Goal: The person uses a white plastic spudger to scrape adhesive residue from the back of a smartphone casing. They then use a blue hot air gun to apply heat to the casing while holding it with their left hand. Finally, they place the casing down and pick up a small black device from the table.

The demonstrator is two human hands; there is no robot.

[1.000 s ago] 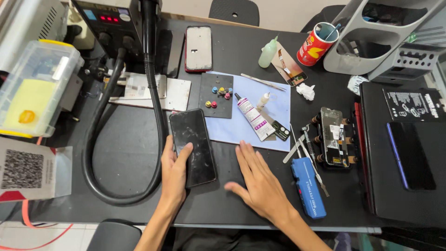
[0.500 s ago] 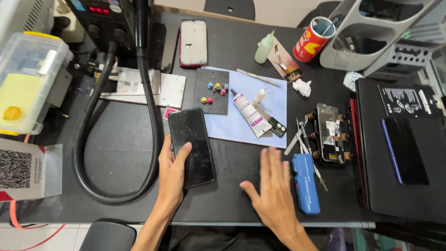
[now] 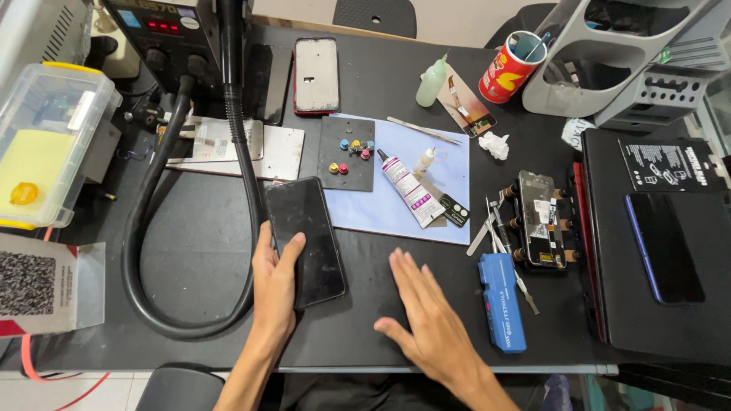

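On the black worktop a dark phone lies screen-up and whole, by the look of it not yet opened — the left hand grips its lower left edge. The right hand rests flat and empty beside it. A clear lidded box holds yellow pieces; a red cup — one thin tool.

A phone repair workbench, by every sign: a black work mat crowded with a bare silver phone frame, an opened phone clamped in a black jig, metal tweezers, a white tube of what is probably adhesive, and a black hot-air station with red digits trailing its thick black hose.
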